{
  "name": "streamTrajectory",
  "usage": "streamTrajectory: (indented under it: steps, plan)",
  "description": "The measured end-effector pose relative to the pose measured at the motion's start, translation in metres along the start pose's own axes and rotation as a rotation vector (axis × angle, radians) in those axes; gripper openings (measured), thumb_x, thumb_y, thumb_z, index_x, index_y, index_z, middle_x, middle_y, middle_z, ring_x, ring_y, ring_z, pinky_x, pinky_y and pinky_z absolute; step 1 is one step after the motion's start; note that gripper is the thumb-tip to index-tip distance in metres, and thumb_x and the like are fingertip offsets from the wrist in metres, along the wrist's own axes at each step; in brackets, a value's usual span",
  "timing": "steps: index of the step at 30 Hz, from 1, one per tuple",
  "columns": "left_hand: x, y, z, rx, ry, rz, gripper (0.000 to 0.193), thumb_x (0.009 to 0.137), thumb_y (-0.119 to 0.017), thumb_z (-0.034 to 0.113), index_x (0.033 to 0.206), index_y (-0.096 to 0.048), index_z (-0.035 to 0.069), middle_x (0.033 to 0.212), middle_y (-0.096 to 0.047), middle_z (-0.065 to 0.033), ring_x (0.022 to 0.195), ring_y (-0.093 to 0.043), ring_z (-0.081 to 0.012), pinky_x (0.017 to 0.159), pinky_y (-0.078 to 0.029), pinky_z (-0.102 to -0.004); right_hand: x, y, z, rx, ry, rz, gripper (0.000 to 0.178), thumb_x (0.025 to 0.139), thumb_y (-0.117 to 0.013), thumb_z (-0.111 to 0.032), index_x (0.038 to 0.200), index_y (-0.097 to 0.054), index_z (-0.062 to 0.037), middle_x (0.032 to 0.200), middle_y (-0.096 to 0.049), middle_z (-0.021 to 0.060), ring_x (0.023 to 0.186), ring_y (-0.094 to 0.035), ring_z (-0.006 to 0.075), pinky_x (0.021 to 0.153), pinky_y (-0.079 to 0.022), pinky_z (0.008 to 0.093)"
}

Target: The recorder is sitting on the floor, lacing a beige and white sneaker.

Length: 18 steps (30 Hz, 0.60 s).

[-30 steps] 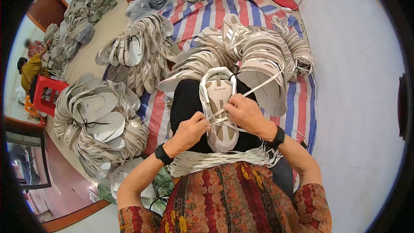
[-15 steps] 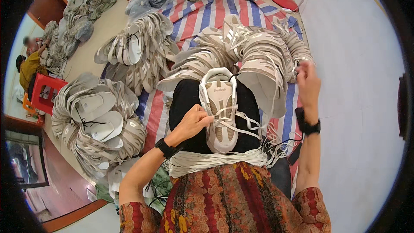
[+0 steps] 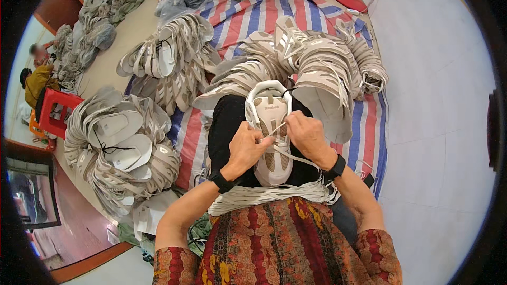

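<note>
A beige and white shoe upper (image 3: 273, 165) lies on my lap over black cloth, its toe toward me. My left hand (image 3: 246, 149) is closed at the left side of its eyelets, pinching a white shoelace (image 3: 276, 129). Across from it, my right hand (image 3: 310, 136) is closed at the right side, its fingertips also on the lace. One lace end trails below my right hand. Over my lap, close to my waist, rests a bundle of white laces (image 3: 264, 196).
Curved stacks of shoe uppers (image 3: 325, 68) stand just beyond my knees on a striped sheet (image 3: 232, 26). More stacks (image 3: 124, 148) lie to my left. A red stool (image 3: 53, 113) and a person (image 3: 39, 82) are at far left; a red stand base (image 3: 348, 0) is at back right.
My right hand has come in from the far right to the shoe upper and taken hold of the lace. My left hand has shifted slightly and still pinches the lace.
</note>
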<state>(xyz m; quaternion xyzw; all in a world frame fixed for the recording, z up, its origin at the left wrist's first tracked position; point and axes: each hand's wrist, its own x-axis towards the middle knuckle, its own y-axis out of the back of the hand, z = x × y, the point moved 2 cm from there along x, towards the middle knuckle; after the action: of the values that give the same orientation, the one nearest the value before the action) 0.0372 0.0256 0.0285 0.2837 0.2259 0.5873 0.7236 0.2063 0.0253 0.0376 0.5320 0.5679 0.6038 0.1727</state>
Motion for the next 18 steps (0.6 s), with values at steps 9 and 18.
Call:
streamTrajectory:
  steps: [9,18]
  plan:
    - [-0.001,0.010,-0.010,-0.143,-0.126,-0.027,0.020,0.067,-0.071,0.010,0.079,-0.057,0.003,0.074,-0.048,-0.0056,0.068,-0.049,-0.0183,0.060,-0.042,-0.0289,0.020,0.018,0.010,0.630,-0.239,-0.403,0.023,0.076,-0.061,-0.015,0.094,-0.054,-0.0035,0.071,-0.058,0.0165,0.064,-0.057,0.0330,0.057,-0.045,0.0365]
    - [0.027,0.015,0.014,0.150,-0.686,0.342,0.021,0.060,-0.067,0.001,0.078,-0.057,0.007,0.077,-0.052,-0.0049,0.084,-0.049,-0.0250,0.075,-0.038,-0.0371,0.014,0.031,0.026,0.361,-0.034,-0.270,0.026,0.073,-0.063,-0.016,0.095,-0.052,-0.0075,0.072,-0.059,0.0121,0.068,-0.058,0.0306,0.058,-0.044,0.0390]
